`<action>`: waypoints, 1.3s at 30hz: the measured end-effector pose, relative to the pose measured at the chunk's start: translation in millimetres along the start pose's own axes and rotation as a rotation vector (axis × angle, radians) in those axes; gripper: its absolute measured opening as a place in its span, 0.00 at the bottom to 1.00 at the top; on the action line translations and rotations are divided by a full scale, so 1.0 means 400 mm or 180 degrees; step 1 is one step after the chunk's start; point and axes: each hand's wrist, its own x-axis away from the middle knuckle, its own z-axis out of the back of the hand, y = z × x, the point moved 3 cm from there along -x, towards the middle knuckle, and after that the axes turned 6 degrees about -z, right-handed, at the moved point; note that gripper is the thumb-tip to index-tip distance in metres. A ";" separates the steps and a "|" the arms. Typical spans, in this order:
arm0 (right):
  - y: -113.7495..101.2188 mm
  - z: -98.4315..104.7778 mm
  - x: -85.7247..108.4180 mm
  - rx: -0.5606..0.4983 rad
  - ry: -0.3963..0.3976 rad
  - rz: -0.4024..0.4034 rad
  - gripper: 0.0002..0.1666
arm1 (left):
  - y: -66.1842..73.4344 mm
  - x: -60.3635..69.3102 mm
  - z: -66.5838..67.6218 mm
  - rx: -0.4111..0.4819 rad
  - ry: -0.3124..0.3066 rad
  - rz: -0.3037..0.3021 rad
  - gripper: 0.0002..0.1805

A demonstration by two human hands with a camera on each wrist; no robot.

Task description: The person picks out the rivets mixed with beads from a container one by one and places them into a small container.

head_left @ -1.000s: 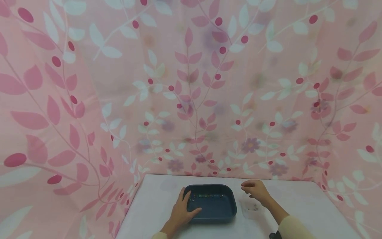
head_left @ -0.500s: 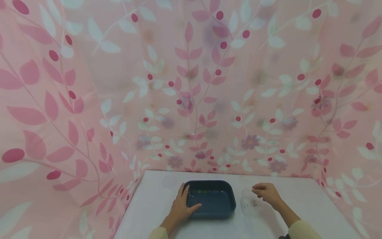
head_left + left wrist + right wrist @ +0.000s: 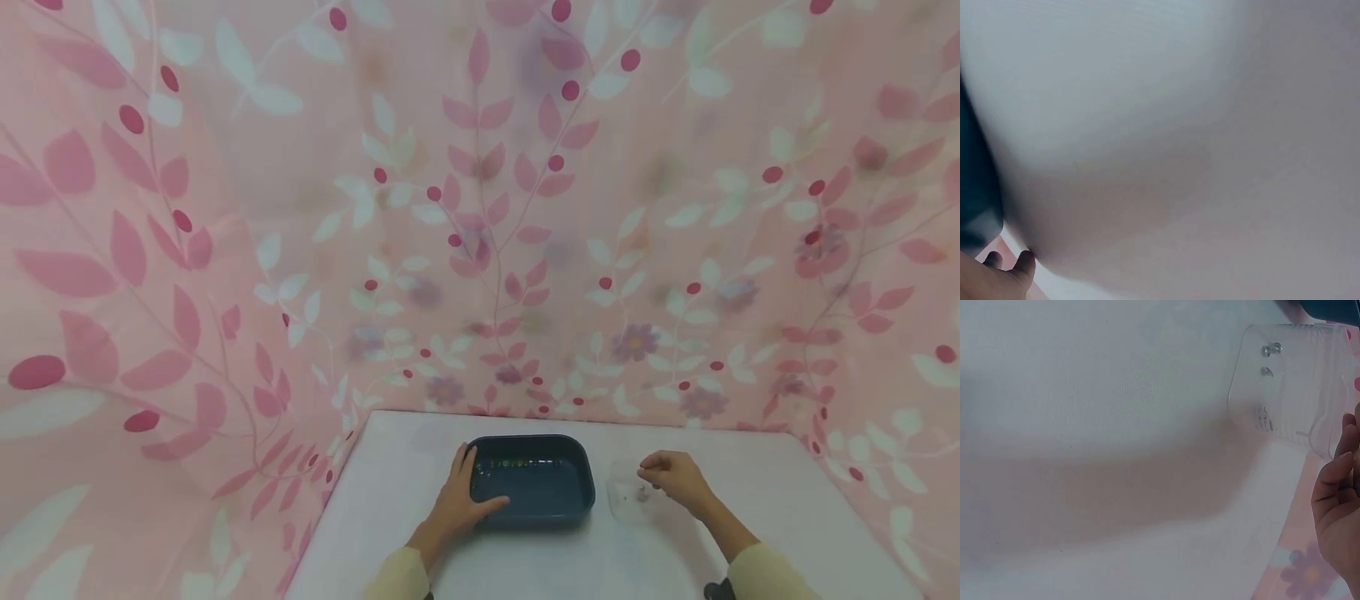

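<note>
A dark blue rectangular tray point(image 3: 532, 522) stands on the white table in the head view. Several small shiny pieces point(image 3: 517, 463) form a row along its far side. My left hand point(image 3: 457, 498) rests on the tray's left end, fingers extended along the side and thumb stretched over the near rim. Right of the tray sits a clear plastic box point(image 3: 621, 500), with small silvery metal pieces point(image 3: 1266, 419) inside. My right hand point(image 3: 678, 479) is over the box's right side, fingers bent and tips close together. Whether anything lies between those fingertips is too small to tell.
Pink leaf-patterned cloth point(image 3: 480, 250) hangs behind and beside the white table point(image 3: 525, 567). A dark rounded object point(image 3: 718, 589) shows by my right sleeve at the bottom edge. The tray and box stand a small gap apart.
My right hand has moved right, from between the tray and box to above the box's right side. My left hand stays on the tray. The head view has tilted down slightly.
</note>
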 end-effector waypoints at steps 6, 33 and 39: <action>-0.002 0.001 -0.010 0.0120 -0.0056 0.0089 0.11 | 0.000 -0.004 0.007 -0.0045 0.0019 0.0070 0.63; -0.089 0.009 -0.032 0.1190 0.0962 0.0972 0.39 | -0.016 0.006 -0.026 -0.0191 -0.0083 0.0061 0.66; -0.145 -0.015 -0.050 0.1713 0.1341 0.1545 0.50 | -0.002 -0.009 -0.015 -0.0196 -0.0071 0.0048 0.65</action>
